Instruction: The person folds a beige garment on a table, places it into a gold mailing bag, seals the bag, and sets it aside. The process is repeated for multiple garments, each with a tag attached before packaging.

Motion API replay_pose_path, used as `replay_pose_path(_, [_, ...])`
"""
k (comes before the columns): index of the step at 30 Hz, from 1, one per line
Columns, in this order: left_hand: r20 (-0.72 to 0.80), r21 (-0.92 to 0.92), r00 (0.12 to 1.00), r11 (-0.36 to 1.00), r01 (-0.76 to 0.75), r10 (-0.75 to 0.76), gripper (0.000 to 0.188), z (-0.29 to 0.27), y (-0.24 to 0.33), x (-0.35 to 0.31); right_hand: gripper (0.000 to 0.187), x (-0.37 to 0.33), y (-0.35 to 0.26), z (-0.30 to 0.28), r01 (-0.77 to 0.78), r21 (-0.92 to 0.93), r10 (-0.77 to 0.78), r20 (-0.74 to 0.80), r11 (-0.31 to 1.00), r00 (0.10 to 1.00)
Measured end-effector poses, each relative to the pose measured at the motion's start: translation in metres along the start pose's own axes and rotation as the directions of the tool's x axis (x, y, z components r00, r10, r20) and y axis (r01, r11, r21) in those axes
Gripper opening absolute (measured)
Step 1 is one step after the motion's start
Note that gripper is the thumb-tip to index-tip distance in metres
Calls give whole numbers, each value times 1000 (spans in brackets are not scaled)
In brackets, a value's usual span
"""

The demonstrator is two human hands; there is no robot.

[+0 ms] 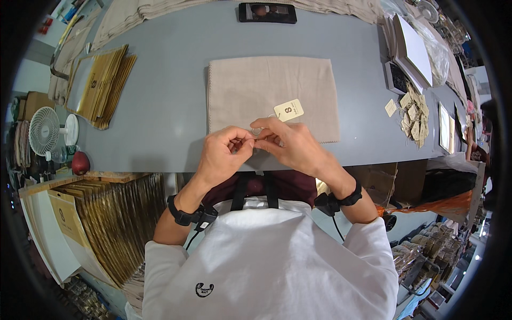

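Note:
A folded beige cloth (250, 85) lies flat on the grey table in front of me. On its near part rests a cream hang tag (289, 110) with a thin string loop running toward my fingers. My left hand (225, 149) and my right hand (293, 145) meet at the cloth's near edge. Both are pinched closed, fingertips touching, around the string of the tag. The cloth's near edge is partly hidden behind my hands, and the exact pinch point is too small to make out.
Gold-coloured packets (106, 85) are stacked at the left, with a white fan (45, 131) beyond the edge. A phone (267, 13) lies at the far side. At the right are a pile of tags (414, 117), a black box (396, 78) and white boards (413, 50).

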State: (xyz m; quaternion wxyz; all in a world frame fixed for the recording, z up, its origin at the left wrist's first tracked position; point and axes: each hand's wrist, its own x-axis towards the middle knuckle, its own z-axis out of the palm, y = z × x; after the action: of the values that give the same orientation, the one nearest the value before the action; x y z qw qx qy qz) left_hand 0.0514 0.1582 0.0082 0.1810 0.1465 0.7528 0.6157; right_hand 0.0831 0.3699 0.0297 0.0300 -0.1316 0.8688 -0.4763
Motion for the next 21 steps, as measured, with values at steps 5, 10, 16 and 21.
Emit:
replay_pose_path(5, [-75,-163,993,984,73,-86,8,3,-6,-1,20,-8,5,20,162,-160,-193,-202,974,960])
replay_pose_path(10, [-82,-126,993,989,77,-87,7,5,-7,-2,19,-11,13,34,232,-330,-330,-285,915,900])
replay_pose_path(16, [-86,-100,994,993,61,-70,7,6,-10,-4,18,-10,17,40,247,-333,-353,-306,910,884])
replay_pose_path(21, [-120,-103,992,994,25,-38,7,7,-15,-1,16,-10,16,43,218,-415,-365,-317,883,875])
